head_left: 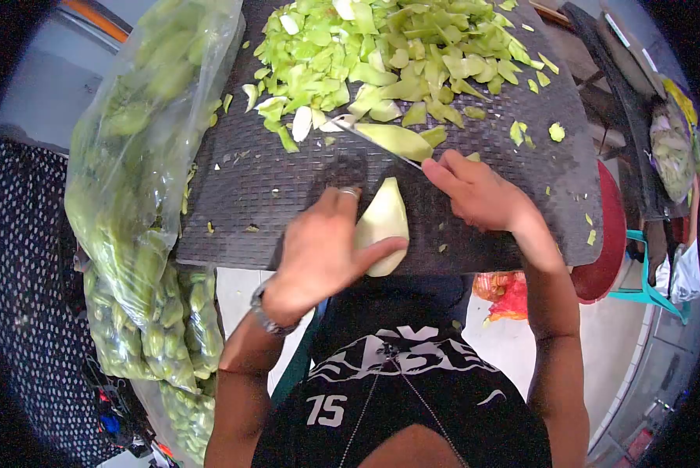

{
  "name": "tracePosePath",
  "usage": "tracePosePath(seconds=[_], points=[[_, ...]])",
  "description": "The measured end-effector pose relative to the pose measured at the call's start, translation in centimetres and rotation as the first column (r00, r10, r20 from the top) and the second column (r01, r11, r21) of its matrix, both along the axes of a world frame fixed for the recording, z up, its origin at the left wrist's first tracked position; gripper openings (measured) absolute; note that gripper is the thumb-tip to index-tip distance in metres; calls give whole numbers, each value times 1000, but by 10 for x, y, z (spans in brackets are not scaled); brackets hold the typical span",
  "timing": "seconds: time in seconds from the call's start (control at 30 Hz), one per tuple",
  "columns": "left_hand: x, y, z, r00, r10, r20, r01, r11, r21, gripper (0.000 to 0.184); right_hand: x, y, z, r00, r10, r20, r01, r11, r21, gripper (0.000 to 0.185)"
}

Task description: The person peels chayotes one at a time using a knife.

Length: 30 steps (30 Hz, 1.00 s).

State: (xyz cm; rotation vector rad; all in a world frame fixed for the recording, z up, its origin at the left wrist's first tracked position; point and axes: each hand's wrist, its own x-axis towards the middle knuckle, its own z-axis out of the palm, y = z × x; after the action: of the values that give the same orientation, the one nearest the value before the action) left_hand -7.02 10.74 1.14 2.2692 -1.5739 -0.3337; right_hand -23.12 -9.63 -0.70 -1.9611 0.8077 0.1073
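My left hand [319, 248], with a ring and a watch, is closed on a peeled, pale-green fruit that looks like a green mango [383, 209]. Its thumb lies across the lower end, and the fruit rests at the near edge of the dark textured board [248, 183]. The handle of a knife [379, 145] is in my right hand [483, 191], mostly hidden by the fingers. Its thin blade points to the far left, apart from the fruit. Just beyond the blade lies a long cut slice [397, 141].
A heap of green cut pieces [412, 58] covers the far part of the board. Clear plastic bags of green fruit [143, 156] stand along the left. At right are a red basin [606, 242] and a teal stool [639, 295]. Red netting [506, 295] lies below the board.
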Motion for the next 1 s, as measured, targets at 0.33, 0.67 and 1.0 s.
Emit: tracePosePath(seconds=[0.33, 0.67, 1.0], points=[[-42, -31, -8, 952, -301, -63, 298, 953, -46, 42, -47, -10, 16, 910, -372, 186, 85, 604, 792, 38], [-23, -47, 1, 937, -329, -120, 288, 919, -271, 64, -18, -32, 22, 808, -447, 384, 94, 742, 664, 34], [-46, -109, 13, 757, -643, 119, 651, 726, -220, 77, -52, -62, 18, 452, -715, 534, 254, 676, 692, 33]])
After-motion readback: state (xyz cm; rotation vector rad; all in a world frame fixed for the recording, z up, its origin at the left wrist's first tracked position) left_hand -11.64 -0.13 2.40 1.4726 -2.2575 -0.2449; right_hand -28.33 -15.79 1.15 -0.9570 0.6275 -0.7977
